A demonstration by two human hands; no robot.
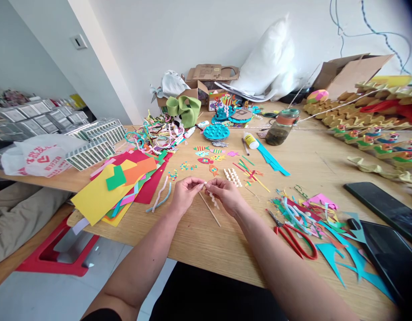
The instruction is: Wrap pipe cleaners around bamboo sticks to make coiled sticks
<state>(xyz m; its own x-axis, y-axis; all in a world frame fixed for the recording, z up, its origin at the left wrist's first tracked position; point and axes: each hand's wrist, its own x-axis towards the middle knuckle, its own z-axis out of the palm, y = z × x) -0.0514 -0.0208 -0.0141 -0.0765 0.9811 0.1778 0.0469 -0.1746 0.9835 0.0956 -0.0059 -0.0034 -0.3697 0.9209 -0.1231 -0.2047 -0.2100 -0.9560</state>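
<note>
Gently work the small white piece (205,183), pinched between the fingertips of left hand (186,191) and right hand (226,192), in from the near edge of the surface (189,238); press lightly and evenly, clear of the wooden stick (211,211) beneath.

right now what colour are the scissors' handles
The scissors' handles are red, clearest in the head view.

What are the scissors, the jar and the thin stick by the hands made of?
Scissors: grey blades, likely metal; glossy red handles, perhaps plastic.
Jar: probably glass, since it looks shiny and see-through.
Thin stick: looks like wood, pale tan and dull, though it might be bamboo.
</note>
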